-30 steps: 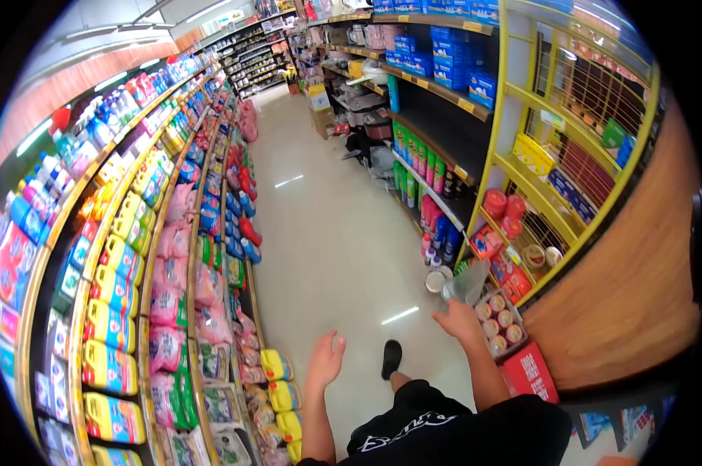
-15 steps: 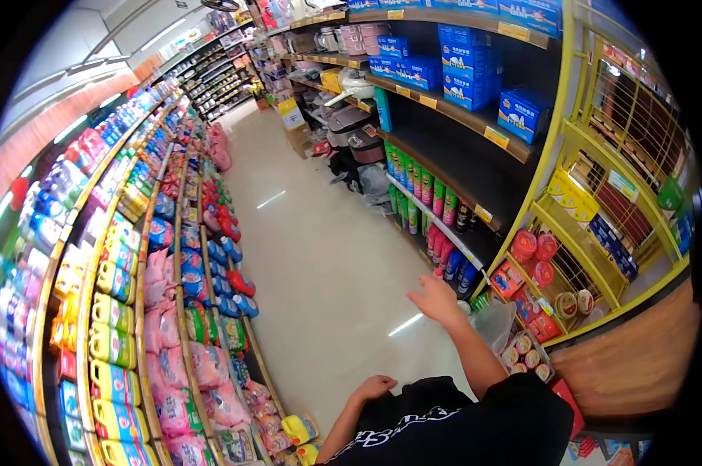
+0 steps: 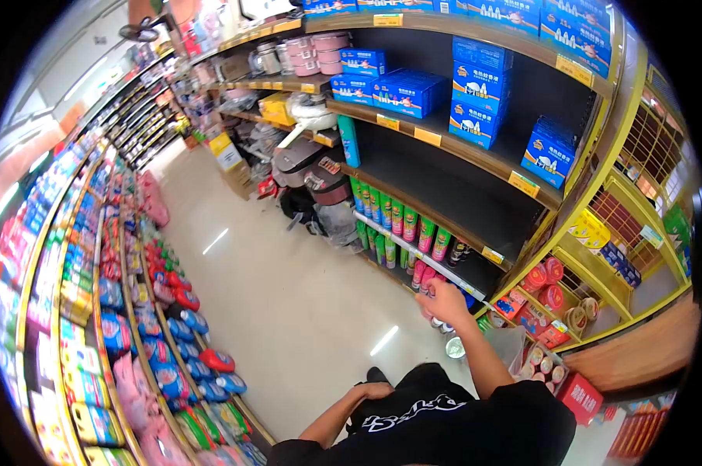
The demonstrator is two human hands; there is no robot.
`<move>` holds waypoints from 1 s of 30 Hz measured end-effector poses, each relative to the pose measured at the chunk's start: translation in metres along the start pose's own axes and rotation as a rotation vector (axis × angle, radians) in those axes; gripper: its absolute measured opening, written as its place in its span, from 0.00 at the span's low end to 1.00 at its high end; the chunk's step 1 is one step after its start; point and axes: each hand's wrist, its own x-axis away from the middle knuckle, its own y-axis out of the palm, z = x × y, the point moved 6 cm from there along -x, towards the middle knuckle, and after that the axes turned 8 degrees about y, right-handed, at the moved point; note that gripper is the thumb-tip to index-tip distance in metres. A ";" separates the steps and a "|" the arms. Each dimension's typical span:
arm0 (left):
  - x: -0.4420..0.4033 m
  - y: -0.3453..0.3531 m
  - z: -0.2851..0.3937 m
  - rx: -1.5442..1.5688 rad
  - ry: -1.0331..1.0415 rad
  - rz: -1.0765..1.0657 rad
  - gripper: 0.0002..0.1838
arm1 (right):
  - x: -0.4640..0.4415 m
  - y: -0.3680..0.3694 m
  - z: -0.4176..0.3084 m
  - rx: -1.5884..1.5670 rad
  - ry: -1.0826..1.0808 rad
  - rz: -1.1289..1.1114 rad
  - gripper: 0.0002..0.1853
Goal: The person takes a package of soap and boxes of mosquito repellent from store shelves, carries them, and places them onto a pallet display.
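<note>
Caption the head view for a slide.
Store aisle: right hand outstretched before shelved aerosol cans, blue mosquito-repellent boxes above, left hand low against black clothing.

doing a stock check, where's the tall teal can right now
In the head view, the tall teal can stands near the upper centre, at the left end of the dark shelf, below the blue boxes and above the green and pink cans.

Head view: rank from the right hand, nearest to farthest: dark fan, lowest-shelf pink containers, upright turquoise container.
1. Lowest-shelf pink containers: just beyond the right hand.
2. Upright turquoise container: higher up, left end of the dark shelf.
3. Dark fan: up high, far upper left.
</note>
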 end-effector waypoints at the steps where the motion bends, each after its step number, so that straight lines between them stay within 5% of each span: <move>1: 0.006 -0.012 -0.013 0.045 0.014 0.011 0.22 | -0.013 -0.005 -0.007 -0.025 0.004 0.060 0.25; 2: 0.015 -0.030 -0.018 0.125 -0.027 0.187 0.20 | -0.025 -0.011 -0.016 -0.045 0.085 0.042 0.22; 5: 0.008 -0.090 -0.039 -0.179 0.008 -0.005 0.21 | -0.058 -0.030 -0.048 -0.158 0.119 0.087 0.23; 9: 0.022 -0.228 -0.055 -0.335 -0.304 0.427 0.20 | -0.121 -0.052 -0.066 -0.192 -0.006 0.427 0.25; 11: 0.043 -0.317 0.008 -0.348 -0.330 0.581 0.23 | -0.157 -0.067 -0.078 -0.245 -0.062 0.543 0.26; 13: 0.048 -0.397 0.016 -0.542 -0.191 0.937 0.23 | -0.194 -0.082 -0.086 -0.338 -0.127 0.639 0.26; 17: 0.062 -0.548 0.119 -0.681 0.060 1.175 0.19 | -0.257 -0.116 -0.105 -0.368 -0.129 0.790 0.25; 23: 0.057 -0.709 0.264 -0.850 0.379 1.282 0.23 | -0.337 -0.166 -0.132 -0.364 -0.101 0.956 0.26; 30: 0.026 -0.822 0.323 -1.025 0.479 1.410 0.31 | -0.400 -0.184 -0.133 -0.195 0.122 1.069 0.33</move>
